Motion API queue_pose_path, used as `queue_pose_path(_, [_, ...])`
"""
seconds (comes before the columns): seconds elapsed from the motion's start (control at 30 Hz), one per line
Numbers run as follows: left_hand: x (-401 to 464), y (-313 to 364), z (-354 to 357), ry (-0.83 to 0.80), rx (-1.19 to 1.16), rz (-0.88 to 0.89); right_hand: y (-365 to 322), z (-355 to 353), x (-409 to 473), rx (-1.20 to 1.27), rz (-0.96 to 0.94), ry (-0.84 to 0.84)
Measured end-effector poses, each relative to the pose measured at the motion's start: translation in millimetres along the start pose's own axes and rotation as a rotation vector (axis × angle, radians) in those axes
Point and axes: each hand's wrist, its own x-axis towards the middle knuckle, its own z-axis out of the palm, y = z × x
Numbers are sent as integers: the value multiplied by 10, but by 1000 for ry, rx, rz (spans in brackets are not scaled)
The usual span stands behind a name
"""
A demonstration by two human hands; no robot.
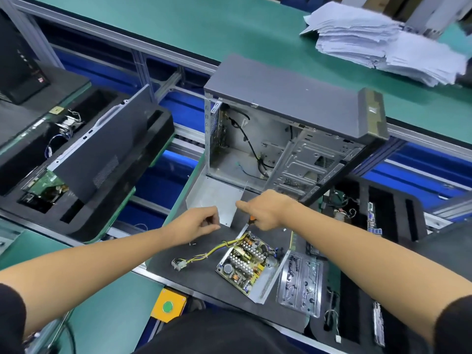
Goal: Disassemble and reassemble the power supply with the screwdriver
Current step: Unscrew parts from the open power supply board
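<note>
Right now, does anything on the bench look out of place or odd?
The power supply lies open with its board bare, expected mid-disassembly. The paper stack on the far bench is splayed and ragged. Nothing looks damaged.

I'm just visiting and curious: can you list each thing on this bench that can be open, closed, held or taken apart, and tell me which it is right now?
Power supply: opened, circuit board exposed.
Metal cover: off, lying beside the supply.
Computer case: side open, interior bare.
Screwdriver: held.
Right hand: grips the screwdriver.
Left hand: fingers pinched; contents too small to tell.

Probably an electronics assembly line: green conveyor benches [178, 26], foam trays [158, 123].
</note>
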Motion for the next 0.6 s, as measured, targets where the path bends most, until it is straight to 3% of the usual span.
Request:
queue_pose_path(0.17, [267,223,70,20,-105,9,40,-25,16,-11,-52,49])
queue_pose_path(0.43, [481,390,226,80,-134,-48,-113,52,72,72,219,48])
queue_pose_path(0.6, [514,433,279,77,-151,-89,-67,105,31,319,405,4])
